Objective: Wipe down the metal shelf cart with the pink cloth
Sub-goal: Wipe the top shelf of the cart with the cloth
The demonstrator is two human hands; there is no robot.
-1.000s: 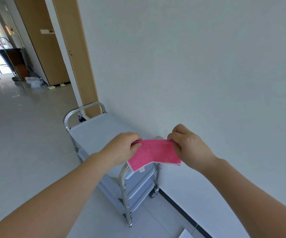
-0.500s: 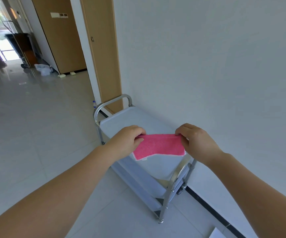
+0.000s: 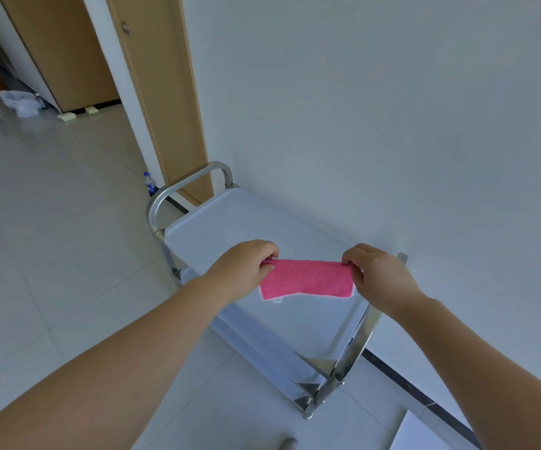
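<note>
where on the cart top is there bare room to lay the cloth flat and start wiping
The whole top shelf shows bare, from the far handle to the near handle, with the wall along its right edge. Only the middle is covered from view, where the left hand and right hand hold the pink cloth stretched above it.

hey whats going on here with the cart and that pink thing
A person is standing at a metal shelf cart that sits against a white wall. The left hand and the right hand each pinch one upper corner of a pink cloth, stretching it flat in the air above the cart's top shelf. The cloth is not on the shelf, so wiping has not begun.
</note>
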